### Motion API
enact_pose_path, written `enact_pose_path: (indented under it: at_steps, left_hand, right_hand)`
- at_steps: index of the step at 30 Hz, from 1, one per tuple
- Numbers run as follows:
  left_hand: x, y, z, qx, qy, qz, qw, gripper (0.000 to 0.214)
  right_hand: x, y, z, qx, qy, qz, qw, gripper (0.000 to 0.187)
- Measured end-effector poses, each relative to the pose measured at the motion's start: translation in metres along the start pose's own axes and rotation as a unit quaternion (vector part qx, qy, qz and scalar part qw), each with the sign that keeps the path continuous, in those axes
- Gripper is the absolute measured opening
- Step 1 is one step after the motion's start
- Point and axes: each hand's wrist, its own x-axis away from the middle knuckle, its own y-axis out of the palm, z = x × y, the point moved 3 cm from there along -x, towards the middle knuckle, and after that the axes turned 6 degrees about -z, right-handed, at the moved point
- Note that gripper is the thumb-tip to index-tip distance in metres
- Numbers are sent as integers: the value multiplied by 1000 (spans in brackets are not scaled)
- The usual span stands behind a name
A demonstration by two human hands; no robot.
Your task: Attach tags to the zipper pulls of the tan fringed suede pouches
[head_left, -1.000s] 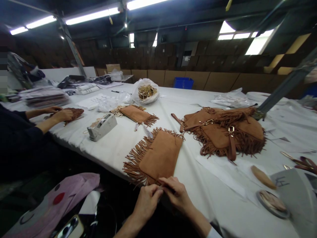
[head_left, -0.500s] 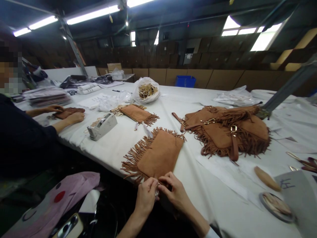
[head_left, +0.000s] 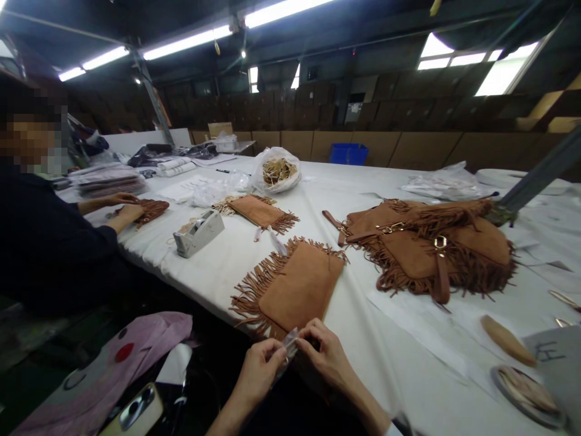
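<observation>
Both hands meet at the near edge of a brown fringed pouch (head_left: 302, 284), which lies flat on the white table. My left hand (head_left: 259, 370) pinches a small piece of clear plastic (head_left: 290, 343) between thumb and fingers. From the other side, my right hand (head_left: 329, 357) is closed with its fingertips on the same plastic. What lies under the fingers at the pouch's near corner is partly hidden. Beyond this pouch is a second fringed pouch (head_left: 258, 211). A pile of fringed pouches (head_left: 422, 242) with wrist straps and gold clasps sits to the right.
A grey tape dispenser (head_left: 200, 233) stands left of the pouch. Behind it is a plastic bag of tan strips (head_left: 278, 172). A co-worker's hands (head_left: 127, 212) handle a brown piece at far left. At right are a metal post (head_left: 540, 172) and a round dish (head_left: 526, 396).
The clear plastic now shows more plainly between my fingertips, and my left hand has shifted slightly down and left from the right one. The whole view has swung a little left.
</observation>
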Motion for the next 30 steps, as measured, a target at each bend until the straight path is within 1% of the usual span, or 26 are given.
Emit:
enact_pose_path:
  at_steps: [2,3,4,6,7,8,9,11,12,13,15,17,20,22,25,28,30]
  left_hand:
    - [0,-1,5,-3,6,10,1000,30]
    - [1,-1,8,-21,11,17,1000,28]
    - [3,-1,13,-49,19,27,998,26]
    - [7,-2,20,-109,35,37,993,24]
    - [8,-2,23,-137,43,40,989,24]
    - [10,-2,25,-162,49,41,985,23]
    - [11,-3,26,-181,54,42,981,23]
    - [13,-5,26,-197,60,45,978,23]
    - [13,-6,25,-191,61,42,979,22]
    - [12,-7,24,-177,59,33,982,19]
    - [10,-6,21,-127,51,4,991,15]
    - [6,-1,16,-62,34,-30,997,22]
    - [1,7,9,65,-32,-66,995,33]
    - [-1,12,6,151,-74,-88,982,36]
    - [-2,14,7,257,-93,-110,956,34]
    - [-3,13,5,345,-124,-96,925,34]
    - [-3,15,2,373,-141,-76,914,35]
  right_hand:
    - [0,-3,0,14,1,-8,1000,13]
    - [-1,-5,-2,24,-2,-15,1000,9]
    - [-3,-8,-5,37,-13,-25,999,15]
    - [-10,-14,-16,84,-55,-57,993,39]
    - [-15,-15,-22,118,-82,-80,986,48]
    - [-19,-16,-29,157,-109,-105,976,50]
    - [-24,-16,-35,196,-131,-131,963,45]
    - [-31,-14,-43,252,-166,-169,938,25]
    - [-34,-12,-45,267,-179,-178,930,16]
    - [-35,-10,-46,274,-188,-181,926,11]
    - [-35,-7,-45,276,-197,-176,924,14]
    - [-31,-6,-41,271,-198,-168,927,16]
    - [-23,-7,-37,264,-217,-161,926,16]
    - [-16,-10,-37,261,-236,-154,923,18]
    - [-6,-14,-40,261,-266,-140,917,21]
    - [5,-17,-41,272,-278,-142,910,23]
    - [14,-16,-38,284,-280,-141,906,31]
